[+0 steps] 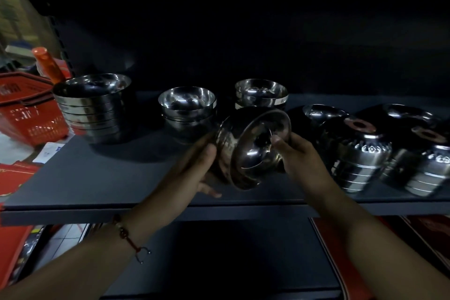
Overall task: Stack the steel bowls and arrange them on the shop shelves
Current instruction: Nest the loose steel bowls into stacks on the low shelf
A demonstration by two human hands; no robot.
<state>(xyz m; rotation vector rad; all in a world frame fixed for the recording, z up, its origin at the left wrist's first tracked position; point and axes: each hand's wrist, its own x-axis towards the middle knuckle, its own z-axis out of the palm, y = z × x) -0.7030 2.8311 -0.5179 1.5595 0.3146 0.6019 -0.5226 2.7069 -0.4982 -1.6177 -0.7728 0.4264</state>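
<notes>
Fingers of left hand [194, 168] curl around the back of a tilted bowl stack [250, 148], right hand [295, 153] pinches its rim: two-sided grip keeps the nested bowls together above the shelf [97, 178]. It hangs over the gap between upright stacks [187, 107] and upturned stacks [353, 156], probably its slot.

I see a dark grey metal shelf [102, 178] bearing upright stacks of shiny steel bowls [93, 109] at left and upturned embossed steel bowl stacks [353, 161] at right.

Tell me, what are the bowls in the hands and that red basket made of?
Held bowls: apparently polished steel, with mirror-like reflections. Red basket: probably plastic, judging by its matte slotted sides. Left hand and right hand grip the bowls.
</notes>
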